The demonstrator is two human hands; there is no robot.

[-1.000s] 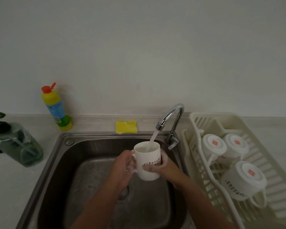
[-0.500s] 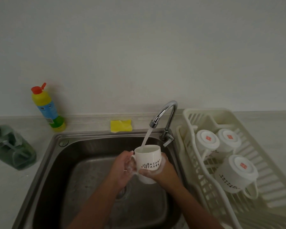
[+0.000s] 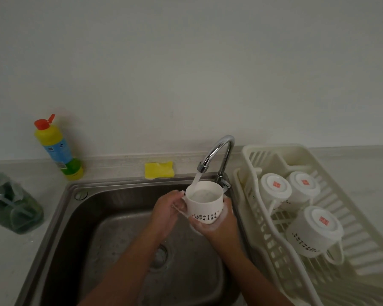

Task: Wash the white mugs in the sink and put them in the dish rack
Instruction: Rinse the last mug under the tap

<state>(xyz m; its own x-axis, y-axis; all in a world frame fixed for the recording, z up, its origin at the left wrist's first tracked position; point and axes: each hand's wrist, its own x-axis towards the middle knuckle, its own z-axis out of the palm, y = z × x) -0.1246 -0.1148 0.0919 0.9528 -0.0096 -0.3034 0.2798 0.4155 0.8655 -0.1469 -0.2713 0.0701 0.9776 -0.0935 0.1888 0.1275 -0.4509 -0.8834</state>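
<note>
A bare grey wall (image 3: 186,62) backs the steel sink (image 3: 80,228), above which both hands clasp one mug (image 3: 205,208) upright under the running tap (image 3: 219,151). The left hand (image 3: 166,210) grips its handle side and the soapy right hand (image 3: 219,226) curls round its base. This looks like rinsing; next comes tipping it out, inverting it and lifting it over the sink's edge to the rack (image 3: 363,217) just right of the right hand, where three mugs (image 3: 314,233) crowd the nearer side and bare room lies further right.
</note>
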